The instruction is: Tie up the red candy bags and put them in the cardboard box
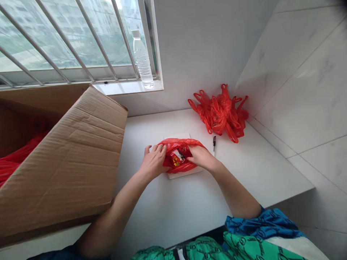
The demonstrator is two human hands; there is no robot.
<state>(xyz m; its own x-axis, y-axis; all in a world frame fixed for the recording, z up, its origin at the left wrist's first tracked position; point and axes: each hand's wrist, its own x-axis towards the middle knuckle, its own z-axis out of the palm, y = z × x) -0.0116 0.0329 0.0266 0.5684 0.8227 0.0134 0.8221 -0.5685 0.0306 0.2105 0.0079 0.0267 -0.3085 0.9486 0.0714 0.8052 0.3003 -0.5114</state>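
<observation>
A red plastic bag [184, 168] sits with its mouth spread on a flat white slab [184, 174]. Inside it lie small shiny packets [176, 159] in red, gold and white, too small to name. My left hand [154, 159] grips the bag's left rim, fingers over the edge. On the other side, my right hand [202, 156] reaches into the mouth, its thumb apart from the fingers, which the bag partly hides; I see nothing held in it. A black-capped pen [214, 142] lies just beyond my right hand.
Several tied red plastic bags [221, 112] are heaped at the back right of the white table [255, 162]. A big cardboard box [73, 155] with red plastic inside stands at left. A clear water bottle [142, 61] is on the windowsill; a tiled wall [303, 79] borders the right.
</observation>
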